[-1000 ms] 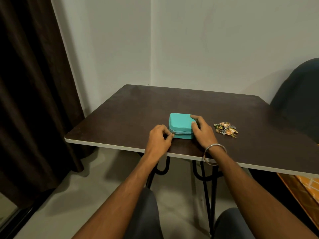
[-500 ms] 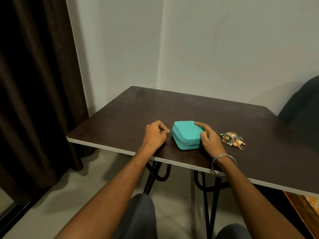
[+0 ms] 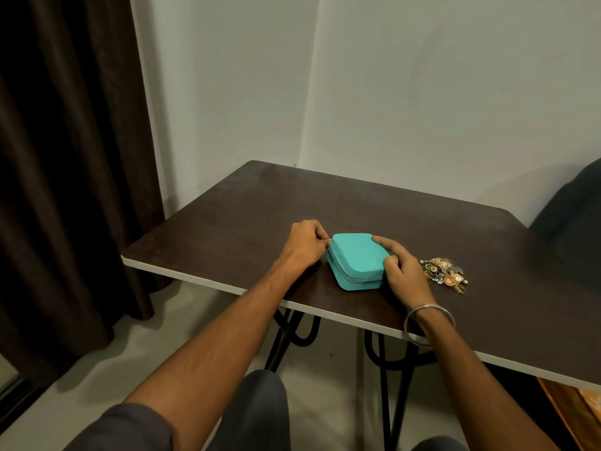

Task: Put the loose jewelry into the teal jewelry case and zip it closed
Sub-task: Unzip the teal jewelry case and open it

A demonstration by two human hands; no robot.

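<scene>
A teal jewelry case (image 3: 356, 259) lies with its lid down on the dark table (image 3: 247, 206), near the front edge. My left hand (image 3: 305, 242) pinches the small metal zipper pull at the case's far left corner. My right hand (image 3: 400, 271) clasps the case's right side, thumb on the lid, a steel bangle on the wrist. A heap of loose gold and coloured jewelry (image 3: 445, 274) lies on the table just right of my right hand, apart from the case.
The table stands in a room corner, white walls behind. A dark curtain (image 3: 65, 157) hangs at the left. A dark chair back (image 3: 572, 216) rises at the right edge. My knees are under the table's front edge.
My left hand has drawn the zipper pull from the case's front around to its far left corner. My right hand has stayed on the case. The camera view has shifted.
</scene>
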